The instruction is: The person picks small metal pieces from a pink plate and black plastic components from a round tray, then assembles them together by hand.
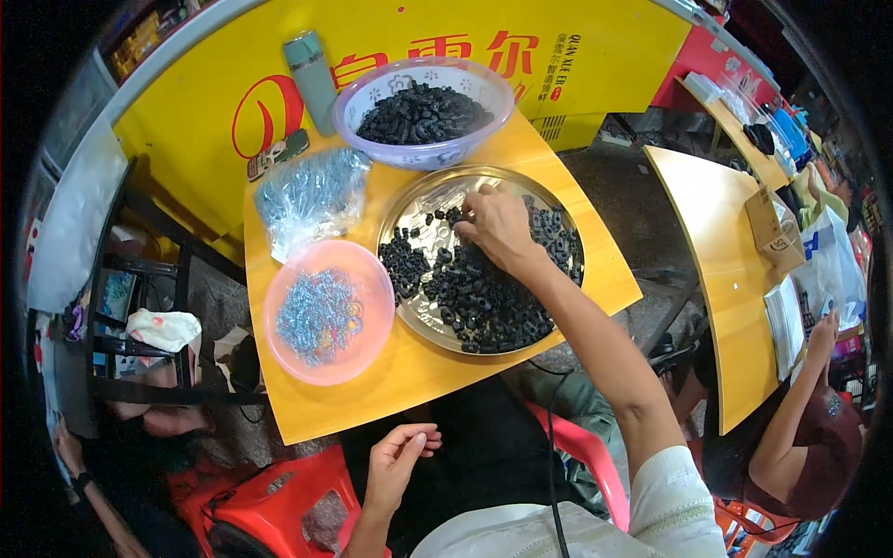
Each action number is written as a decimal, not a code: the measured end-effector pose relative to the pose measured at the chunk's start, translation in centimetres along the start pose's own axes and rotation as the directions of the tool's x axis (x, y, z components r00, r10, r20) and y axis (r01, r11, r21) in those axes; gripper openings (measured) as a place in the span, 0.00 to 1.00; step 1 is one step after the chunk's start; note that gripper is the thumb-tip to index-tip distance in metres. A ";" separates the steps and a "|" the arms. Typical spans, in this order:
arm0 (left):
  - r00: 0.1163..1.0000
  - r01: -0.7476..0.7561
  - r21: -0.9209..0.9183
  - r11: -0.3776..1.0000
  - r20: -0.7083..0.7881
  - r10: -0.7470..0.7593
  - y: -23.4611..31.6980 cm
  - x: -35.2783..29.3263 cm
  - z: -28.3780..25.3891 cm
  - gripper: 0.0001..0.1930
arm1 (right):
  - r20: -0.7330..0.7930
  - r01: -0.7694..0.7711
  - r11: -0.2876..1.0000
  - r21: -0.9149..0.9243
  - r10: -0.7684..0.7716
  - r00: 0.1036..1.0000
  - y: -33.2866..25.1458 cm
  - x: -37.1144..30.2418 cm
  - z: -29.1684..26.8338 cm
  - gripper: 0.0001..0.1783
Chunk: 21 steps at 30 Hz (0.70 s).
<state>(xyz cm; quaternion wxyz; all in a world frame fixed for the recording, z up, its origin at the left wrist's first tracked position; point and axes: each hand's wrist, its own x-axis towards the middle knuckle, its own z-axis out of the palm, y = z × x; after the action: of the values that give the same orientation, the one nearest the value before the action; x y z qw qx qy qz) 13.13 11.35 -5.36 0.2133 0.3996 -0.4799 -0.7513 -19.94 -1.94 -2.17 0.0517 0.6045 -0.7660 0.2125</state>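
Observation:
My right hand [498, 226] reaches over a round metal tray [423, 321]. Its bent fingertips are down among small black ring-like pieces [474, 302], pinched at one near the tray's far side. My left hand [394, 462] is held above my lap, just off the table's near edge. Its thumb presses against the curled fingers, and whatever may be between them is hidden. Left of the tray, a pink bowl [367, 358] holds many small pale blue pieces [316, 312]. Behind the tray, a white and lilac basin [372, 130] is heaped with black pieces [423, 113].
A clear plastic bag of bluish pieces [312, 195], a phone-like object [277, 155] and a grey-green bottle [312, 84] stand or lie at the table's [307, 409] far left. A yellow panel [214, 139] rises behind. People sit at both sides; another table [693, 209] is at right.

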 end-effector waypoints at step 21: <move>0.998 -0.057 0.112 0.992 -0.010 0.059 0.5 -0.4 0.3 0.11 | 0.016 0.036 0.978 0.207 -0.040 0.999 -1.6 0.1 -0.2 0.09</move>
<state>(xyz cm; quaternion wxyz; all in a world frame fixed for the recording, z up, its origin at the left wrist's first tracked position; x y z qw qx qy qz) 13.08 11.58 -4.73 0.2156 0.4020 -0.5311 -0.7140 -18.50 -2.24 -1.59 -0.0149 0.6233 -0.7284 0.2841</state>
